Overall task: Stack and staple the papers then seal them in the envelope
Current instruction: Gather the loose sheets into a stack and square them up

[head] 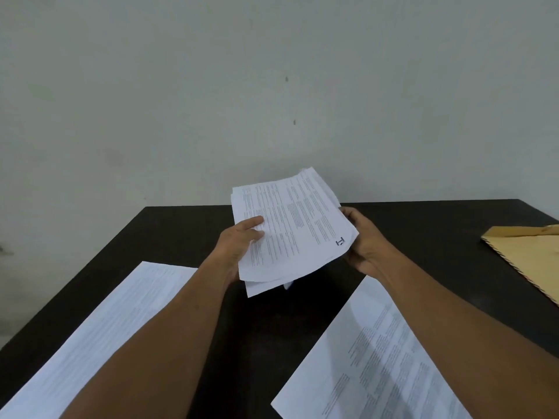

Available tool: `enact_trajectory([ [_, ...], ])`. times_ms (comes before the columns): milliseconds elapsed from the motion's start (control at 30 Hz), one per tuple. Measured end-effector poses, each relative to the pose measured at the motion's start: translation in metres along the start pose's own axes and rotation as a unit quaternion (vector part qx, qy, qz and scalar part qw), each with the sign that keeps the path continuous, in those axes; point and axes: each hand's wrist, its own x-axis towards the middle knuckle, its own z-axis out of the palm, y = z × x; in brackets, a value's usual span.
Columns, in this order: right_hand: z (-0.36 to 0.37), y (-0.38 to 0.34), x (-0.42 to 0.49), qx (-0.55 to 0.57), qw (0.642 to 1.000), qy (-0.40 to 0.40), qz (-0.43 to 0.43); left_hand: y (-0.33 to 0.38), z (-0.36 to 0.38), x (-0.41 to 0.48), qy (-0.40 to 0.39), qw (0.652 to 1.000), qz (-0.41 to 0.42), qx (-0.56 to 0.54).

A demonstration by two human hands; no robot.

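Head view: the left hand and right hand both grip a loose, uneven sheaf of white printed papers above the dark desk. 2 more sheets lie nearer; the tan paper envelope waits far right. Misaligned edges could slip or fan apart, spoiling the stapling.

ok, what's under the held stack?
Under the stack of papers, held by the left hand and right hand, only the dark table and a small pale corner show; the rest is hidden.
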Motion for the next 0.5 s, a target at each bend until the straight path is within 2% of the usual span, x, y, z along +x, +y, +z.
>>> enact_trajectory([
  [100,-0.008,-0.014,-0.007,0.017,0.999,-0.013,-0.027,0.000,0.018,-0.004,-0.010,1.000,-0.003,0.018],
  [267,-0.023,-0.032,-0.022,-0.023,0.999,-0.025,-0.028,0.006,0.037,-0.009,-0.032,0.999,-0.001,0.030],
  [433,-0.044,-0.047,-0.035,0.001,1.000,-0.022,0.007,0.012,0.042,-0.017,-0.072,0.995,0.019,0.068],
  [500,-0.050,-0.051,-0.039,-0.041,0.999,-0.014,0.012,0.011,0.042,-0.021,-0.091,0.991,0.029,0.093],
])
